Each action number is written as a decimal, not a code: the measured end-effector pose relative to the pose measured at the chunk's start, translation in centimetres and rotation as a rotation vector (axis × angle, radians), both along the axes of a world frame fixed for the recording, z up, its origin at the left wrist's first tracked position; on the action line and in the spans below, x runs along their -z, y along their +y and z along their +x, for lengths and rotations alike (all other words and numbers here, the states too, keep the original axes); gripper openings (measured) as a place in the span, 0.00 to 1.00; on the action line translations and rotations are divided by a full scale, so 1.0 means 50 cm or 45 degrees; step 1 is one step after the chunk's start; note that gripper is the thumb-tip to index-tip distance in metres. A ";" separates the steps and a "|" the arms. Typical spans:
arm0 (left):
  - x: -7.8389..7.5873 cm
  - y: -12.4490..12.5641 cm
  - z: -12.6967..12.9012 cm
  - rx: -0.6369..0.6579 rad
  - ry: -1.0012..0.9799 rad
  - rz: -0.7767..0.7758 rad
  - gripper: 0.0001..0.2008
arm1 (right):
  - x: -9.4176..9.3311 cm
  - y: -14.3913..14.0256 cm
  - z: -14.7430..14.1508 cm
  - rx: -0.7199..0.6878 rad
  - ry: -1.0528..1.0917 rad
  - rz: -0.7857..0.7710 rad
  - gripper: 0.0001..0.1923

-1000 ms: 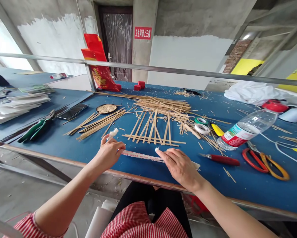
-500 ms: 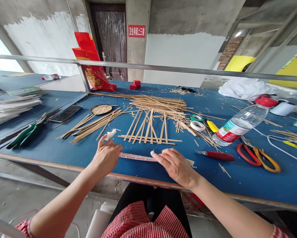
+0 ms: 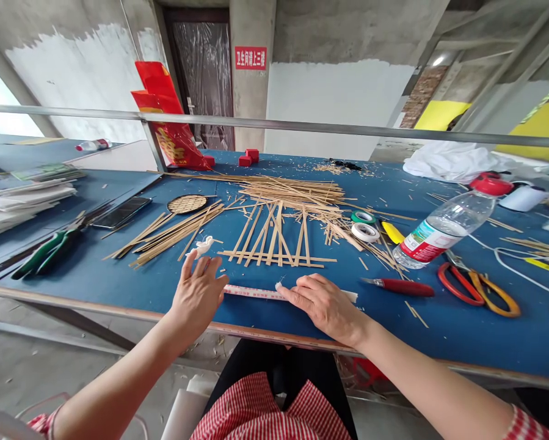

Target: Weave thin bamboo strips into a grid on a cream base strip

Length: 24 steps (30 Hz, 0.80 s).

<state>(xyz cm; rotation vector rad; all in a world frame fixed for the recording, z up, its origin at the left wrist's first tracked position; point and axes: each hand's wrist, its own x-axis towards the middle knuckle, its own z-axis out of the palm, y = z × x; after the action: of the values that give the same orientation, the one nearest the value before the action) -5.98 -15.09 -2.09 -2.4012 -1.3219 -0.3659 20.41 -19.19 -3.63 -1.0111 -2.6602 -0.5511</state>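
Note:
On the blue table lies a white strip printed with red marks (image 3: 252, 292), running between my hands near the front edge. My left hand (image 3: 199, 293) is at its left end, fingers stretched and slightly apart; white wrapping (image 3: 201, 247) shows at a fingertip. My right hand (image 3: 325, 305) lies over the right part of the strip, fingers curled together and one digit pressed along it. That digit also has a white wrapped tip. The strip's end comes out past this hand. Just beyond, thin bamboo strips (image 3: 274, 235) lie crossed over a horizontal one.
Right of my hands lie a red-handled knife (image 3: 405, 288), scissors (image 3: 494, 294), tape rolls (image 3: 364, 232) and a leaning water bottle (image 3: 443, 229). To the left are green-handled pliers (image 3: 45, 253), a phone (image 3: 123, 212) and a small round woven piece (image 3: 187, 204). A metal rail (image 3: 301, 125) crosses behind.
My left hand's fingers have straightened and spread from a more bent pose. My right hand has hardly moved on the printed strip.

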 end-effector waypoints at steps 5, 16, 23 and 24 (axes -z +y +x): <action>0.010 -0.004 -0.009 -0.007 -0.097 -0.025 0.16 | 0.000 0.002 -0.001 -0.005 0.005 -0.017 0.23; 0.075 -0.072 0.010 0.439 -0.056 -0.190 0.34 | 0.004 0.002 0.005 -0.013 0.006 0.053 0.22; 0.067 -0.080 0.047 0.331 -0.167 -0.171 0.33 | 0.006 0.005 0.010 -0.036 -0.004 0.065 0.20; 0.066 -0.083 0.060 0.341 -0.187 -0.172 0.32 | 0.006 0.004 0.010 -0.038 -0.003 0.058 0.20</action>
<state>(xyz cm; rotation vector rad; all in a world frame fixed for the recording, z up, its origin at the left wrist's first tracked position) -2.96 -19.23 -5.39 -2.7196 -1.1155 -0.5518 20.93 -18.97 -3.92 -0.9570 -2.6481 -0.6038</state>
